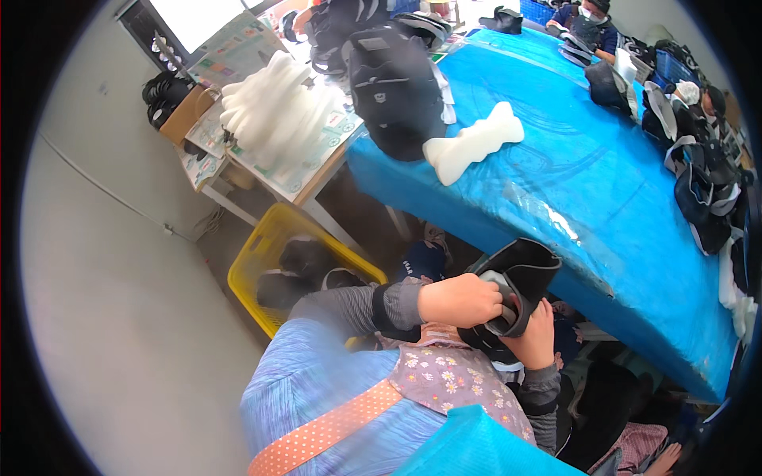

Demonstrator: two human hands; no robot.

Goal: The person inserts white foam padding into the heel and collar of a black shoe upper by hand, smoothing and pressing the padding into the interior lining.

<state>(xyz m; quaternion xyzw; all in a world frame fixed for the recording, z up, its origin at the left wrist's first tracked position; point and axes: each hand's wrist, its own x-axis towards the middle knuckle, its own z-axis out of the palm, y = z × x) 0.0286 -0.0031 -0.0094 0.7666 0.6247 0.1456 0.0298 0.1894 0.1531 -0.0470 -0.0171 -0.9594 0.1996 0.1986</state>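
Note:
Over my lap I have a black shoe upper with a pale grey inside, its opening turned up toward me. My left hand is closed at that opening, its fingertips curled into the grey lining; whether they pinch anything else is hidden. My right hand is wrapped round the outer right side, the thumb side near the rim. Just beyond lies a white wavy-edged foam piece on the blue-covered table. A stack of black shoe uppers sits beside the foam at the table's left end.
A yellow basket with black shoe parts stands on the floor at left. Behind it, white foam pieces are heaped on a side table. Black shoe uppers line the blue table's right edge, where co-workers sit.

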